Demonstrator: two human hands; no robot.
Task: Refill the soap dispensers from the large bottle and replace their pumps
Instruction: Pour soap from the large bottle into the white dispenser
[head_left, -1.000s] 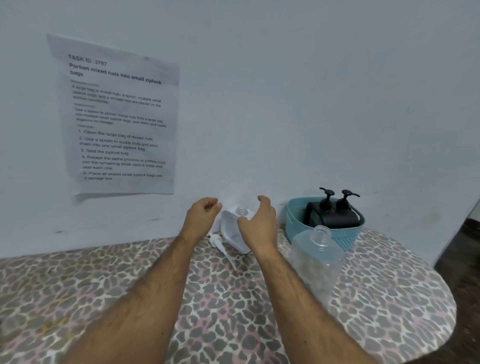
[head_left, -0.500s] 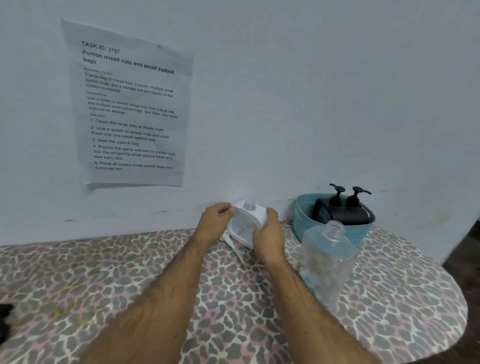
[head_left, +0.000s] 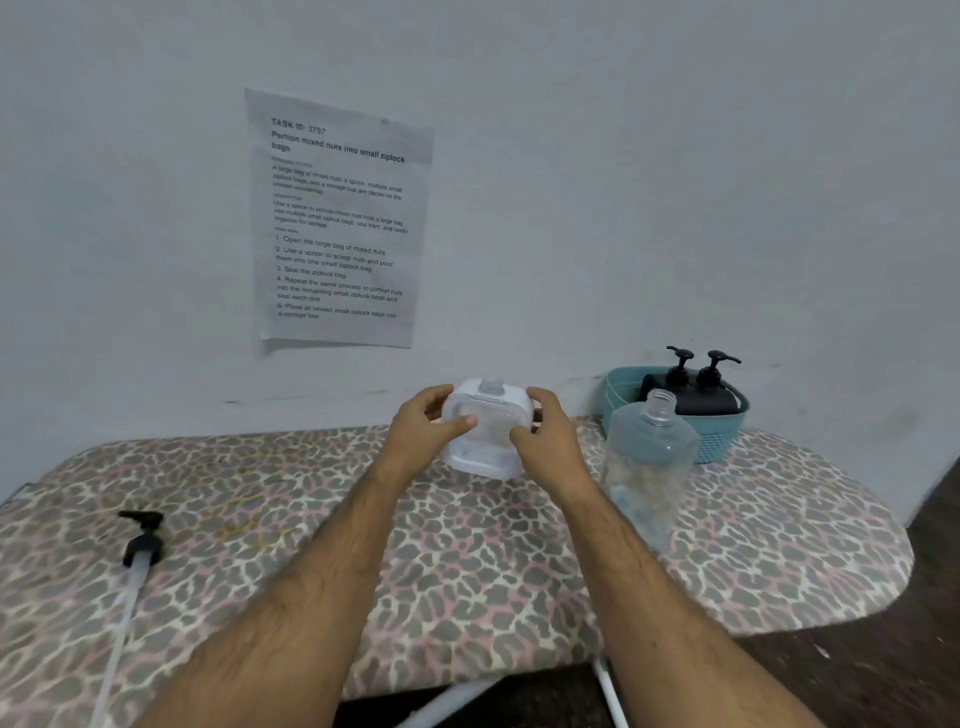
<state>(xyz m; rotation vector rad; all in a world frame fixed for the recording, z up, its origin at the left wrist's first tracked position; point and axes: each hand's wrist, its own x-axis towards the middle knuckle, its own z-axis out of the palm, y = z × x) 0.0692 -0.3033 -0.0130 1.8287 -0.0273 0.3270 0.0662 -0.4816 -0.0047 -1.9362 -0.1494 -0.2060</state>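
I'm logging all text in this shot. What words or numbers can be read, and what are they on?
All on the paper sheet taped to the wall:
"TASK ID: 3797"
"Portion mixed nuts into small ziplock bags"
"1. Open the large bag of mixed nuts"
"2. Use a spoon to scoop nuts and pour them into one small ziplock bag"
"3. Seal the ziplock bag"
Small paragraphs above the steps: too blurred to quote.
Bottles, basket: no readable text.

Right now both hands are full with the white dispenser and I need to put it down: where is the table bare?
Bare cloth lies between the black pump at the left and the forearms, and along the near edge below the large bottle. The back right is crowded: the bottle stands close before the teal basket.
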